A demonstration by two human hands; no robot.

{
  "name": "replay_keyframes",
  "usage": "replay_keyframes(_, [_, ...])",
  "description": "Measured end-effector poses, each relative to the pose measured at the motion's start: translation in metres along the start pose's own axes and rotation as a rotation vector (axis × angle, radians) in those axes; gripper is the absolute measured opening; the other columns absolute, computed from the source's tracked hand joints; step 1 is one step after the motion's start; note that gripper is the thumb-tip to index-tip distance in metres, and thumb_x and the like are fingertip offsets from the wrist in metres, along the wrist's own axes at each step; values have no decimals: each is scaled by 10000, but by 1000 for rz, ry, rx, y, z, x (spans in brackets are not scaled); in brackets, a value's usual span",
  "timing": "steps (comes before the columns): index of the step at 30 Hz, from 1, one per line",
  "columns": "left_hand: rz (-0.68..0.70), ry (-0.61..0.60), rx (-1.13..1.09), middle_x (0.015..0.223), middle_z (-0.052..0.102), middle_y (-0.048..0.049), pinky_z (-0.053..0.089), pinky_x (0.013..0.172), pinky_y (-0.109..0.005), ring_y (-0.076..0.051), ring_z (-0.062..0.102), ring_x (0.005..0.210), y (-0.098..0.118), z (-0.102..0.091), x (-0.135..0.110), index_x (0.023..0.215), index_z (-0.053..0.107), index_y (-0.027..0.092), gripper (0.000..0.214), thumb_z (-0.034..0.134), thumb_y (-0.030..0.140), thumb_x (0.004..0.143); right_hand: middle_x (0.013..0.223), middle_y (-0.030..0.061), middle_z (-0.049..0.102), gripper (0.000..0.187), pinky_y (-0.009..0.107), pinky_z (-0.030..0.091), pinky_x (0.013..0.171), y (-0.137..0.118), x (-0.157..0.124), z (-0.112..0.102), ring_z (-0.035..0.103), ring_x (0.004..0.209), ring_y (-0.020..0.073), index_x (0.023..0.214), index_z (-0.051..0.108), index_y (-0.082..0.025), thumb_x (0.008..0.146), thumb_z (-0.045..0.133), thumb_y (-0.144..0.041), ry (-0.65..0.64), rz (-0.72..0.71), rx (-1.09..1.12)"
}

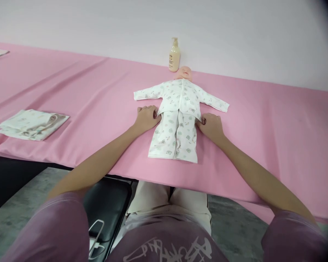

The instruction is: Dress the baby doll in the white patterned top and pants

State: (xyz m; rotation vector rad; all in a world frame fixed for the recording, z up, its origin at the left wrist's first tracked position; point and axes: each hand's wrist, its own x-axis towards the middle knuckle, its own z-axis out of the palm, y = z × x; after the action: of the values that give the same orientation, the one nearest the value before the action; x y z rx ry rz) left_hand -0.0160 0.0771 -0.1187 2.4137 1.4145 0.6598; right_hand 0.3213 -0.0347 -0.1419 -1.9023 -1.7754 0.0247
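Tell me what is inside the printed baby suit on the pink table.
A doll: only its head shows above the shirt. Shirt and trousers cover any body, arms and legs, so those cannot be seen. The left hand and right hand touch the shirt's hem.

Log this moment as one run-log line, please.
left hand: grips clothes at waist | right hand: same, other side | doll: dressed, flat on table | bottle: behind head | folded cloth: far left

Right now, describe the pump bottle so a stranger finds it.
Follow the pink-covered table to its far edge by the wall. Just behind the baby doll's head stands the pump bottle. It alone is upright and cream-coloured, unlike the flat folded cloth at left.
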Motion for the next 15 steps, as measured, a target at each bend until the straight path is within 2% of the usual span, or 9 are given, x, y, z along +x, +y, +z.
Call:
replay_keyframes(3, [-10,16,12,905,748,-103,443,1137,-612,-387,704,1009,3,0,0,831,519,261,264,715,375,967,767,46,586,461,500,474,958,5,-2,-3,464,745,234,735,357,-258,998,701,-415,-4,-4,25])
replay_keyframes(7, [-24,2,-36,920,759,-107,456,1158,-613,-391,712,1048,5,-4,1,844,532,260,268,717,396,983,870,74,662,367,514,497,940,6,-6,-6,532,814,270,812,457,-268,964,736,-452,10,6,33])
replay_keyframes(10, [-84,-43,-160,940,758,-94,529,1060,-550,-359,708,994,6,-9,1,912,540,261,241,713,406,998,962,94,699,297,490,512,882,2,-7,-8,582,875,295,888,500,-273,973,724,-448,-11,42,90])
replay_keyframes(13, [-173,-80,-284,1017,760,-95,574,935,-483,-322,703,958,8,-10,2,965,525,264,274,669,475,1064,1047,94,743,222,459,547,875,-8,-6,-13,635,915,277,919,538,-266,1006,685,-408,-53,122,252])
replay_keyframes(15, [-216,-83,-346,1070,775,-107,603,947,-484,-320,727,1001,9,-8,4,990,555,258,287,636,512,1095,1120,77,784,160,444,593,916,-18,-6,-17,690,953,258,993,595,-264,1021,684,-395,-84,226,434])
